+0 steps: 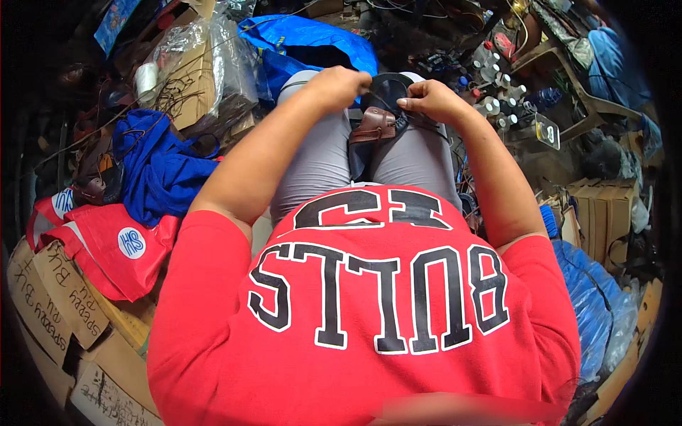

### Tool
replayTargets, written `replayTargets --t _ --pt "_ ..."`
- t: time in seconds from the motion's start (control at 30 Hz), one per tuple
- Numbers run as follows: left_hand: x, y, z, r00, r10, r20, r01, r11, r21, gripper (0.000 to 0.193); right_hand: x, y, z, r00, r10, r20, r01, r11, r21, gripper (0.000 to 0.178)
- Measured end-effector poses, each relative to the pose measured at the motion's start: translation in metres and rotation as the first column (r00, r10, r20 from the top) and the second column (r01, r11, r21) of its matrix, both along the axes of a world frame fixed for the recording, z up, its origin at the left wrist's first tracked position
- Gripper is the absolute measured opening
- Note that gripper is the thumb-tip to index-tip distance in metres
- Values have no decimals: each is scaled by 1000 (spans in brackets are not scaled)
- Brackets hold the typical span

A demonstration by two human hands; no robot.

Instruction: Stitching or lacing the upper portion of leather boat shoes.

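Between my knees rests a brown leather shoe (377, 123), its dark sole (391, 88) pointing away from me. To the left of the sole, my left hand (339, 88) is closed in a fist, with something small and dark at its fingertips that I cannot make out. My right hand (435, 101) is pinched, thumb against fingers, close by the sole's right edge. Whether it grips the sole or something thin is hidden. Grey trousers (312, 160) cover the legs under the shoe.
Past my knees lies an open blue plastic bag (312, 42). Several capped bottles (497, 89) stand to the right, by a chair frame (579, 92). Blue cloth (160, 160), a red bag (117, 245) and cardboard boxes (67, 298) crowd the left. Blue plastic sheeting (586, 305) lies at right.
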State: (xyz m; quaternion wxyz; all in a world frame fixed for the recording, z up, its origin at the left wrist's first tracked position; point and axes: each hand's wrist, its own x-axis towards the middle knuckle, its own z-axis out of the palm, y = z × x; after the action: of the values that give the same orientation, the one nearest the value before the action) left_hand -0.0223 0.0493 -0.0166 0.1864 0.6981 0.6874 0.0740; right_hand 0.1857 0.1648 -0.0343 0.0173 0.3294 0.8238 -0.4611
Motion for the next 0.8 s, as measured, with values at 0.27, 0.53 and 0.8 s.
replayTargets --t 0.27,0.53,0.8 --pt "-16 -77 83 944 -261 200 299 935 -192 28 -2 -3 6 1000 -12 13 11 999 54 33" --pt "69 -53 28 985 -98 -140 111 990 85 39 -7 -5 19 994 44 101 -61 983 173 37" --pt "71 -49 8 960 77 268 -79 997 -3 33 -7 4 11 996 41 80 -49 993 109 35"
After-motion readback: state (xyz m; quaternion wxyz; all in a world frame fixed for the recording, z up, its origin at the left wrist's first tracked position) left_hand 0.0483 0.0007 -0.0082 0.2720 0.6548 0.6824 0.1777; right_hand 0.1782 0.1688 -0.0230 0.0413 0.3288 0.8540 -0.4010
